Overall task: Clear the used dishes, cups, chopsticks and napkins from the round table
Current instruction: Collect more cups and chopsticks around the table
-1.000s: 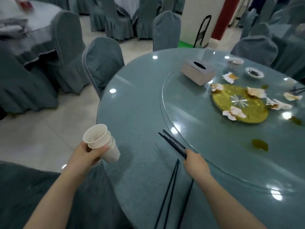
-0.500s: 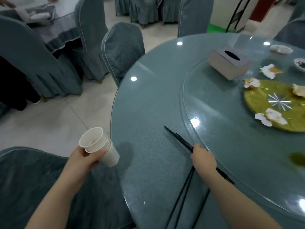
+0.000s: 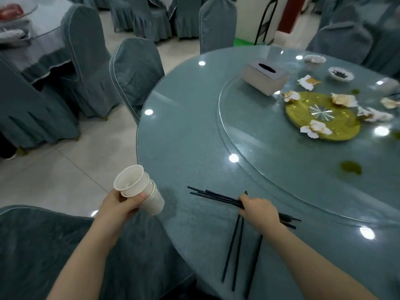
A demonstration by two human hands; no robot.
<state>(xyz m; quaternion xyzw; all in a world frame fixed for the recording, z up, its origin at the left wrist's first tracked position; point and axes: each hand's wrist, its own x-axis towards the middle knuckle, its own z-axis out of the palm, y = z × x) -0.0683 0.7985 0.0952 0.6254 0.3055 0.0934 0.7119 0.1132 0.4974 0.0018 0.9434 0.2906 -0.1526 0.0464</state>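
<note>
Your left hand gripped a stack of paper cups just off the surface's near-left edge. Your right hand closed around a bundle of black chopsticks lying near the near edge, with loose chopsticks beneath your wrist.

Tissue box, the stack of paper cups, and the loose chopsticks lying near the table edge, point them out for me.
tissue box (image 3: 265, 75): head view, on its top face beside the slot.
stack of paper cups (image 3: 151, 199): head view, on the outer cup's side wall.
loose chopsticks (image 3: 232, 243): head view, mid-shaft of the leftmost stick.
</note>
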